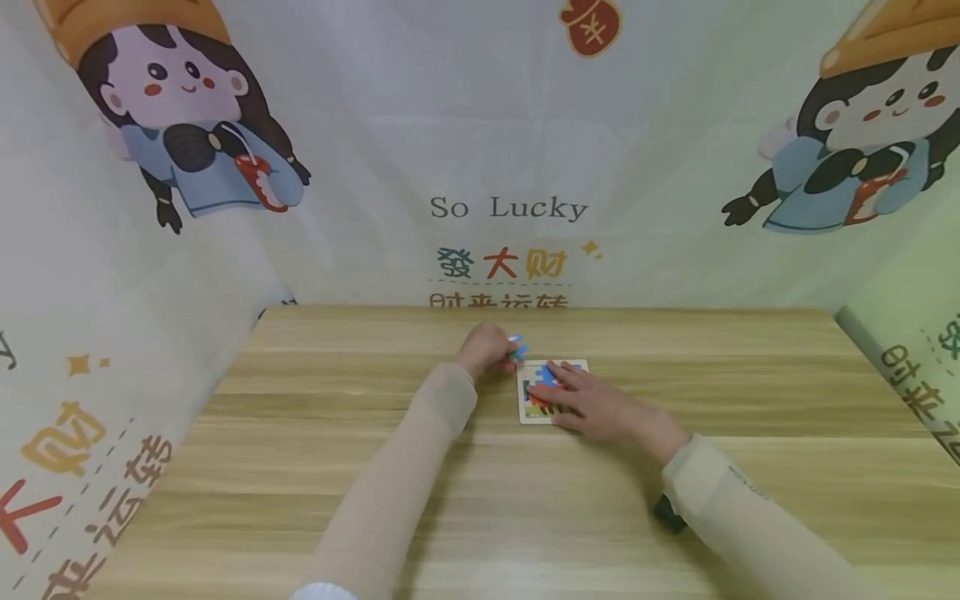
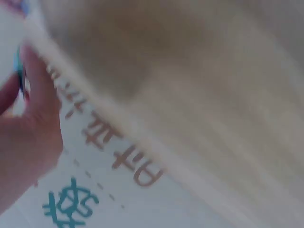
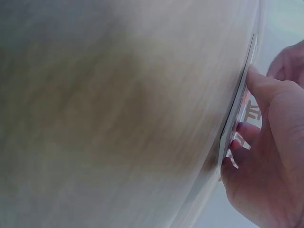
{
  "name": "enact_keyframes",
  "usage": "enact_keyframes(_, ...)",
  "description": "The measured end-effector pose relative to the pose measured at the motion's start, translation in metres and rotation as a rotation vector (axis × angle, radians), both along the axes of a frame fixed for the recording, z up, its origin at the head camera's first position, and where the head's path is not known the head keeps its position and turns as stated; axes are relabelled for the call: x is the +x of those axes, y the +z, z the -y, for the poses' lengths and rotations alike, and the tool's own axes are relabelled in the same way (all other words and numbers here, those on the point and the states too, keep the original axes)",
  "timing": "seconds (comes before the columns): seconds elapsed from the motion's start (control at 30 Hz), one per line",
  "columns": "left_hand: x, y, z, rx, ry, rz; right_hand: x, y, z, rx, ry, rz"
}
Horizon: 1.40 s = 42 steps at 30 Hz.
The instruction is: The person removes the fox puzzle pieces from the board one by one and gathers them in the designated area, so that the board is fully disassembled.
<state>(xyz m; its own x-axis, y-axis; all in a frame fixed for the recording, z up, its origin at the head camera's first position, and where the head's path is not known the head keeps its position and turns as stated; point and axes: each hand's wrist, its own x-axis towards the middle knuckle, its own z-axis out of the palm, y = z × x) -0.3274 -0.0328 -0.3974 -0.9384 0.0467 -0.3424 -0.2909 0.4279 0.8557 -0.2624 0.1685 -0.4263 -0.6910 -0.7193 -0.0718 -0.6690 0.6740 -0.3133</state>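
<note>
A small jigsaw puzzle [image 1: 521,400] with a pale frame and a blue, red and green picture lies on the wooden table. My right hand [image 1: 600,406] rests over its right side, fingers spread, hiding part of the picture. In the right wrist view the thin board [image 3: 232,114] shows edge-on beneath that hand's fingers. Just beyond the frame's upper left corner, my left hand [image 1: 483,347] pinches a blue and green puzzle piece [image 1: 518,352] between thumb and fingers. The left wrist view catches only a teal sliver of the piece [image 2: 20,64] at the fingertips.
The wood-grain table [image 1: 315,467] stretches out on all sides of the puzzle. A printed cloth [image 1: 360,167] with cartoon figures and lettering hangs behind the far edge and along both sides. A dark object [image 1: 669,514] shows under the right sleeve.
</note>
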Motion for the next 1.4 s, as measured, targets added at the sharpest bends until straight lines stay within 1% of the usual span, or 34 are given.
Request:
enact_keyframes(0.07, 0.0, 0.005, 0.007, 0.033, -0.027, 0.0, 0.001, -0.001, 0.001, 0.002, 0.0, 0.007)
enact_keyframes(0.13, 0.0, 0.008, 0.014, 0.074, -0.039, -0.003, 0.002, -0.002, 0.001, 0.002, -0.008, 0.018)
enact_keyframes(0.17, 0.001, 0.008, 0.017, 0.082, -0.033, -0.012, 0.003, -0.003, 0.001, 0.0, -0.011, 0.021)
enact_keyframes(0.23, 0.001, 0.008, 0.025, 0.105, -0.001, -0.026, 0.004, -0.003, 0.002, -0.006, -0.009, 0.024)
enact_keyframes(0.37, 0.001, 0.008, 0.043, 0.113, 0.046, -0.068, 0.003, -0.004, 0.003, -0.011, -0.014, 0.036)
enact_keyframes(0.53, -0.001, 0.01, 0.072, 0.139, 0.077, -0.116, -0.001, -0.004, 0.004, -0.011, -0.02, 0.027)
enact_keyframes(0.6, -0.002, 0.01, 0.086, 0.147, 0.09, -0.131, -0.002, -0.004, 0.003, -0.007, -0.021, 0.025)
enact_keyframes(0.7, -0.002, 0.007, 0.11, 0.127, 0.114, -0.163, -0.003, -0.004, 0.002, -0.002, -0.023, 0.021)
enact_keyframes(0.83, -0.002, 0.003, 0.14, 0.072, 0.137, -0.198, -0.002, -0.002, 0.001, -0.004, -0.034, 0.036)
enact_keyframes(0.93, 0.001, 0.001, 0.158, 0.053, 0.171, -0.194, 0.0, 0.0, 0.001, -0.011, -0.037, 0.043)
enact_keyframes(1.07, 0.006, -0.003, 0.181, 0.047, 0.241, -0.191, 0.002, 0.002, 0.002, -0.027, -0.027, 0.03)
enact_keyframes(1.27, 0.012, -0.014, 0.216, 0.003, 0.31, -0.187, 0.003, 0.002, 0.004, -0.035, -0.012, 0.027)
enact_keyframes(1.4, 0.015, -0.02, 0.234, -0.033, 0.35, -0.172, 0.003, 0.001, 0.006, -0.03, -0.018, 0.032)
